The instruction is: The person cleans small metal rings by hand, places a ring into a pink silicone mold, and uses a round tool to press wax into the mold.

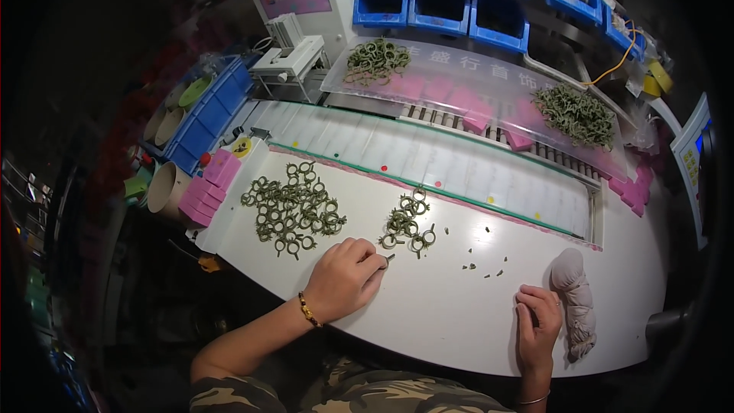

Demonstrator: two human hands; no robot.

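Observation:
My left hand point(345, 278) rests on the white table, its fingers closed on a small green ring; only a short stem point(390, 258) of it pokes out past the fingertips. Just beyond it lies a small group of green rings point(403, 223) with stems. A larger heap of the same rings point(287, 210) spreads to its left. My right hand point(540, 323) lies at the right of the table, fingers loosely bent and apart, with nothing seen in it. Right beside it is a tied grey cloth bundle point(579, 310). Several tiny green bits point(472, 266) are scattered between the hands.
A long white panel with a green edge point(367, 157) crosses behind the rings. Farther back, a clear plastic sheet point(451, 69) bears two more green piles. Blue bins point(440, 9) stand above. Pink blocks point(202, 197) sit at left, a display device point(692, 164) at right.

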